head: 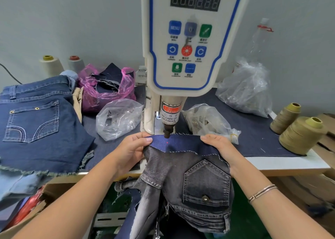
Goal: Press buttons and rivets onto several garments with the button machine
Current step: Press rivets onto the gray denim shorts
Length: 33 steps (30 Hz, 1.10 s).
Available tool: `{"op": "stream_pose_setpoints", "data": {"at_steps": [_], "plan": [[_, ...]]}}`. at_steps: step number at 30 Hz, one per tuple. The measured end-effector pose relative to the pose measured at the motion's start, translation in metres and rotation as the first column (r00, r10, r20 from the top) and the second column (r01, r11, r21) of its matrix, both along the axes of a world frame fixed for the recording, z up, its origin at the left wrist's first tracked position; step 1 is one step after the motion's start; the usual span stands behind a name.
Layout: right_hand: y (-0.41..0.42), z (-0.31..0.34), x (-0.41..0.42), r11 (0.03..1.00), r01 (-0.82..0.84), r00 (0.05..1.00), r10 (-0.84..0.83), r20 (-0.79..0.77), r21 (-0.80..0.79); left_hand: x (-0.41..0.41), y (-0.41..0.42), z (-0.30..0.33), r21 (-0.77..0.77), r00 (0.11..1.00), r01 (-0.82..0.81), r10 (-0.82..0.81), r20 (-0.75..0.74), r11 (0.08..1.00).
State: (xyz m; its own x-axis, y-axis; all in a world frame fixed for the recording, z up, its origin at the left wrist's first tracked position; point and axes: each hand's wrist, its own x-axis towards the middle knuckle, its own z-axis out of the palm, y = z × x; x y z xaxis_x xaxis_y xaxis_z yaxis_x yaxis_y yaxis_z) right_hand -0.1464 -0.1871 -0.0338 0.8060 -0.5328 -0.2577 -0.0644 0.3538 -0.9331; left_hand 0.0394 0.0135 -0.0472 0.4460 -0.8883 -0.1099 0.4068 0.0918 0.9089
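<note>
Head view: grey denim garment (190, 177), navy facing under punch (167, 130).

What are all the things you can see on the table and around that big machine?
button machine: one, white with blue trim, centre, buttons on its panel.
grey denim garment: one, dark blue band held under the punch, red light dot on it.
blue jean shorts: one, left on table.
pink bag: one, holds dark fabric scraps, behind shorts.
clear bags: three, beside and right of machine.
olive thread cones: two, right edge.
pale thread cones: two, back left.
clear bottle: one, back right.
left hand: pinches the band.
right hand: pinches the band, bracelet on wrist.
</note>
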Motion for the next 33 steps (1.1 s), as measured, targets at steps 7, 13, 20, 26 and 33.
{"op": "stream_pose_setpoints", "data": {"at_steps": [7,13,20,26,33], "plan": [[0.005,0.005,-0.002,1.000,-0.015,1.000,0.015,-0.018,-0.013,-0.002,0.001,0.002,-0.007,1.000,-0.011,0.011,-0.011,1.000],[0.025,0.014,-0.009,0.995,-0.095,0.995,0.095,0.010,0.002,0.000,0.008,0.008,0.052,0.990,0.079,-0.085,0.116,0.996],[0.057,0.035,-0.007,0.962,-0.199,0.980,0.192,-0.056,-0.185,0.005,0.025,0.034,0.274,0.761,0.287,-0.393,0.516,0.918],[0.080,0.045,0.004,0.854,-0.280,0.959,0.228,-0.167,-0.439,-0.020,0.015,0.050,0.384,0.435,0.248,-0.457,0.776,0.889],[0.071,0.046,-0.034,0.814,0.109,0.994,-0.072,0.088,-0.571,-0.002,0.043,0.065,0.292,0.687,0.230,-0.368,0.627,0.928]]}}
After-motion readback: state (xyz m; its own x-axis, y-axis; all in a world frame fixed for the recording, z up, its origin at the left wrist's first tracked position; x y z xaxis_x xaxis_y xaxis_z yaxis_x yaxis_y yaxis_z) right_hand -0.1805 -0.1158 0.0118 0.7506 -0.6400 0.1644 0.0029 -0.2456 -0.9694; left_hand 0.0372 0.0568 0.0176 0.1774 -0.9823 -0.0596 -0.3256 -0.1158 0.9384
